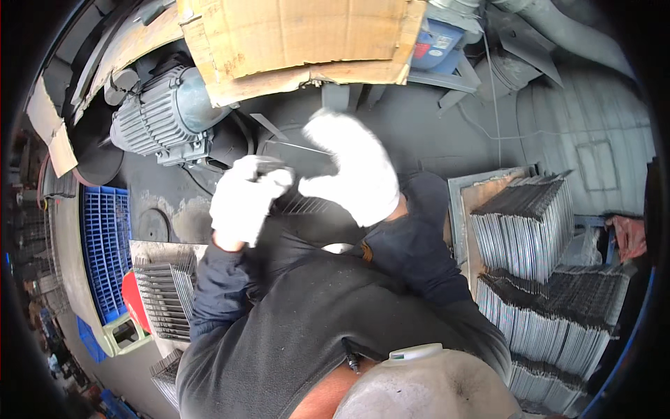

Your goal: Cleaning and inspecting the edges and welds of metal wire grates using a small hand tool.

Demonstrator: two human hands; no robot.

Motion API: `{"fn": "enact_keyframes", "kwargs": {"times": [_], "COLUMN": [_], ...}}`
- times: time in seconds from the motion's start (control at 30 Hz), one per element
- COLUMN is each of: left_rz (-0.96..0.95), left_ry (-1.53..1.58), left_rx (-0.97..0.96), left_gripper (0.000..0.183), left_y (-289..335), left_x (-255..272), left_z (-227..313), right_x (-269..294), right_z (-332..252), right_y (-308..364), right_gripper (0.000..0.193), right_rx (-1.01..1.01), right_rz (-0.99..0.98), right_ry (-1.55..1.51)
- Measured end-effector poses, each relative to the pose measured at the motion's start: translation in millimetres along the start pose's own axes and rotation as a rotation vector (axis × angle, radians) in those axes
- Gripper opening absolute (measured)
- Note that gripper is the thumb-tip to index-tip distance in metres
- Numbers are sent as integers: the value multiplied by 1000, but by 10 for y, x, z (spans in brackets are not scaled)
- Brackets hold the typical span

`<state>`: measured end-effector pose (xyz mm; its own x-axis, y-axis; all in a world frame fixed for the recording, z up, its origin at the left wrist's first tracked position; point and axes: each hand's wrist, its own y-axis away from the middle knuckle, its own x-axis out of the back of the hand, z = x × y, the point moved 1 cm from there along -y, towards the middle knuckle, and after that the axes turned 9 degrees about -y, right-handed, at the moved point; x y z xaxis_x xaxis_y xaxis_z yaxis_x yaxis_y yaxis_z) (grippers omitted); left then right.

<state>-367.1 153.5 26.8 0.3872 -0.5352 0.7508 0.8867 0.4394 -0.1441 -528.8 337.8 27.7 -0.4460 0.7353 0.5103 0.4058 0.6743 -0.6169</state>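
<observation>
My left hand [244, 199], in a white work glove, is in the middle of the view with its fingers curled. A small dark piece [271, 165] shows at its fingertips; its kind is too unclear to name. To the right, my right hand [363, 171], also in a white glove, is slightly blurred, with the thumb apart from the raised fingers and nothing seen between them. A thin light rod [296, 146] reaches toward the right palm; whether it touches is unclear. Below and between the hands lies a row of thin metal bars [306, 207], partly hidden by my glove.
A sheet of cardboard [300, 42] covers the machine ahead, beside a grey electric motor [157, 115]. Tall stacks of thin metal plates [523, 227] stand at my right. At left are a metal rack of bars [164, 300], a blue plastic crate [106, 244] and a red disc [135, 300].
</observation>
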Motion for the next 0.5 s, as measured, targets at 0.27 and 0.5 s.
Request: {"fn": "enact_keyframes", "kwargs": {"times": [0.27,0.5], "left_rz": [600,105], "left_ry": [47,1293], "left_rx": [88,515], "left_gripper": [94,32], "left_y": [184,-170], "left_x": [-681,-1269], "left_z": [452,219], "right_x": [148,54], "right_z": [380,404], "right_y": [699,979], "right_gripper": [19,26], "right_rx": [-495,-767], "right_rz": [988,1031], "right_ry": [-1203,-1429]}}
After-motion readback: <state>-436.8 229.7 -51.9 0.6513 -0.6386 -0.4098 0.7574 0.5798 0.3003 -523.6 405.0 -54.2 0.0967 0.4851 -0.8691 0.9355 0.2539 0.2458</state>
